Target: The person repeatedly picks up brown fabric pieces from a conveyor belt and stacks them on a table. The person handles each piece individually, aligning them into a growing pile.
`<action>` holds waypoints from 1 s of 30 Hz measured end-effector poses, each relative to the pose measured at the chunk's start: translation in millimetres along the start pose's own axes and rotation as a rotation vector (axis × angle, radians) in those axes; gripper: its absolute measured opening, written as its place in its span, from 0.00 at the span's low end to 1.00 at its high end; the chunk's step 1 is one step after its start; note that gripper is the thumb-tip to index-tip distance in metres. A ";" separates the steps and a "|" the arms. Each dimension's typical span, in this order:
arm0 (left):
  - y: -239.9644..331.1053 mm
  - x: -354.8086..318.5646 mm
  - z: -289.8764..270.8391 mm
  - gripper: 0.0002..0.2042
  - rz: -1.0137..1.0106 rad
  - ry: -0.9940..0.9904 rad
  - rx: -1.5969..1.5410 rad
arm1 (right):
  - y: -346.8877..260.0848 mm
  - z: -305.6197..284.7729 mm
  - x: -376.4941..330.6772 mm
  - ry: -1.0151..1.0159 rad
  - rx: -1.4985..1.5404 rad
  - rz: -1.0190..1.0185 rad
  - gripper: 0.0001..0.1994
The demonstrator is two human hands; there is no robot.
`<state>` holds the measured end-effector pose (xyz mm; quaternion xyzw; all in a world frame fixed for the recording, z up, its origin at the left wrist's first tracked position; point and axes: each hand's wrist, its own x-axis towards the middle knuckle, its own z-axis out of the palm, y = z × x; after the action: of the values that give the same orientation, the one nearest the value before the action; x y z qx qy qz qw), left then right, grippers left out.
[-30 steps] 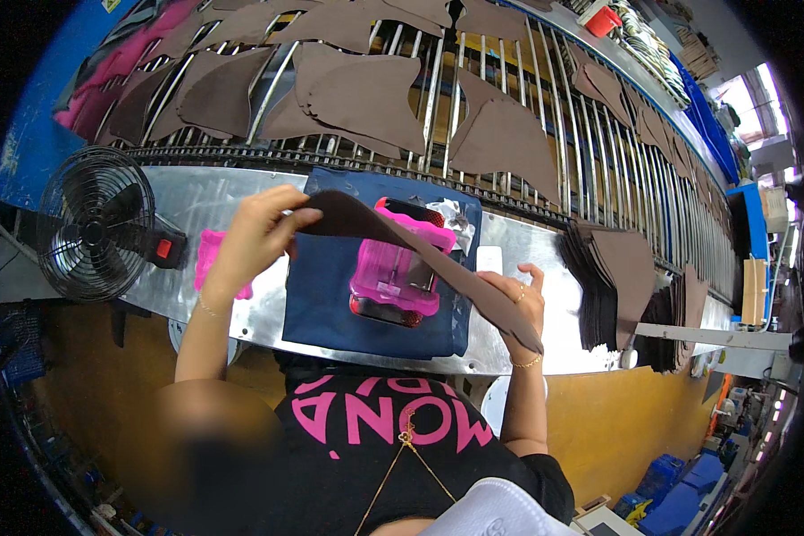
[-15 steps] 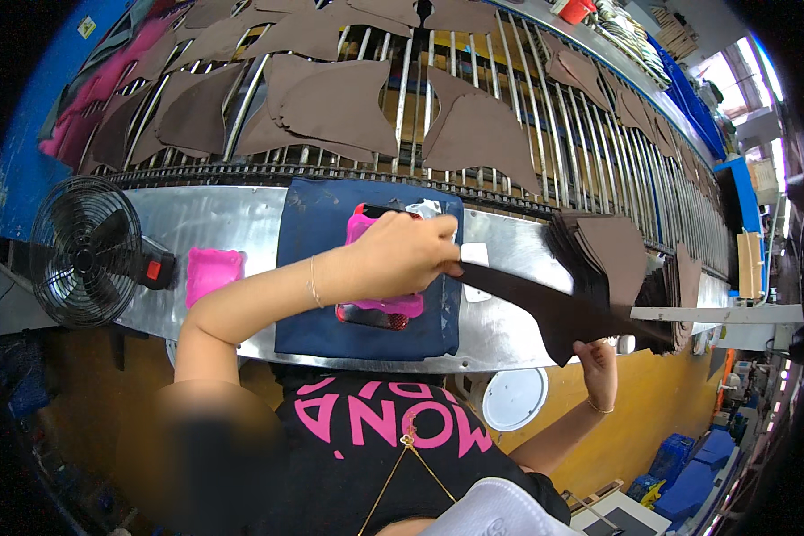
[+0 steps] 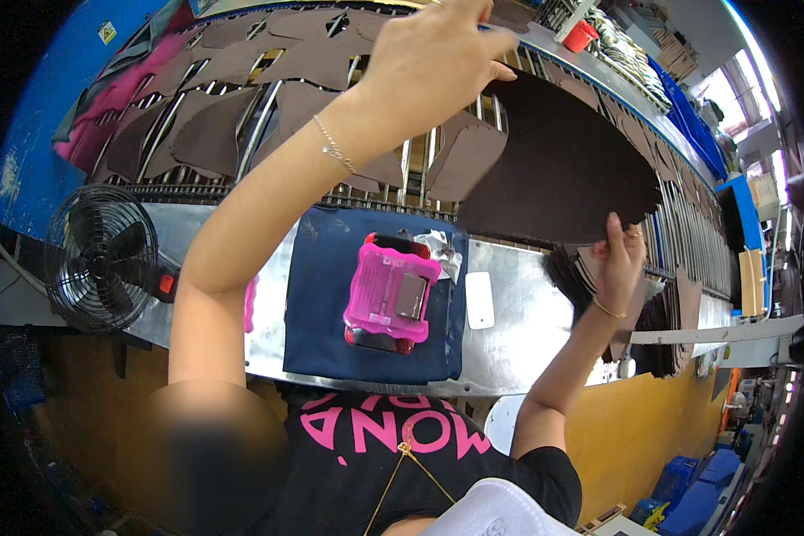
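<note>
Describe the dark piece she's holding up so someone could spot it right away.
Above the metal bench with its navy mat, over the slatted rack, both hands lift one large dark brown cut sheet. The left hand pinches its top edge, the right hand its lower corner. Unlike the lighter brown pieces lying on the rack, it is airborne and darker.

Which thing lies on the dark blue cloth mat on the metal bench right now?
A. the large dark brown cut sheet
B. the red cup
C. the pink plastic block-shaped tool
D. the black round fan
C: the pink plastic block-shaped tool sits on the dark blue cloth mat, while both hands hold the large dark brown cut sheet up over the slatted rack.
</note>
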<state>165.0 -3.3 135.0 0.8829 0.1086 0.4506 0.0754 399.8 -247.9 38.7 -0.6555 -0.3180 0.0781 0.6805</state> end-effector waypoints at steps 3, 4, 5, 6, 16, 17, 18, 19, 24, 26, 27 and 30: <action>-3.4 -3.9 -13.4 0.09 -0.036 0.188 -0.008 | 43.7 34.8 10.6 0.105 0.334 0.148 0.16; -8.9 -11.2 -17.4 0.14 0.023 0.312 0.181 | 56.3 51.9 15.2 0.043 0.471 0.192 0.17; -17.5 -23.7 -17.9 0.14 -0.026 0.280 0.160 | 69.1 65.9 18.7 -0.011 0.602 0.236 0.19; -25.7 -38.6 -21.7 0.15 -0.074 0.248 0.133 | 82.2 81.2 20.3 0.043 0.628 0.294 0.19; -56.4 -191.3 -82.3 0.19 -0.672 -0.009 0.046 | 201.3 215.5 75.5 0.083 0.894 0.491 0.22; -56.9 -204.3 -86.8 0.19 -0.736 -0.003 0.036 | 209.9 222.8 80.0 0.109 0.878 0.540 0.22; -56.4 -215.3 -91.4 0.19 -0.802 0.000 0.028 | 216.1 229.2 82.3 0.134 0.857 0.552 0.19; -57.0 -223.9 -94.8 0.19 -0.829 0.009 0.036 | 222.2 234.6 84.6 0.161 0.836 0.563 0.16; -62.1 -258.7 -100.8 0.20 -0.896 0.018 0.077 | 237.8 234.5 81.1 0.148 0.839 0.642 0.11; -59.6 -260.8 -98.5 0.21 -0.928 0.022 0.058 | 222.4 217.5 68.9 0.065 0.890 0.731 0.12; -57.7 -259.0 -95.1 0.21 -0.944 0.021 0.037 | 207.1 205.0 60.6 0.035 0.916 0.768 0.14; -57.1 -258.2 -84.6 0.21 -0.964 0.020 -0.015 | 149.0 159.2 20.9 -0.059 0.700 0.665 0.15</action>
<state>-57.9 -12.2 -30.1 0.7270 0.5030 0.3733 0.2813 377.3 -83.7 -104.5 -0.4508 -0.0650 0.4124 0.7890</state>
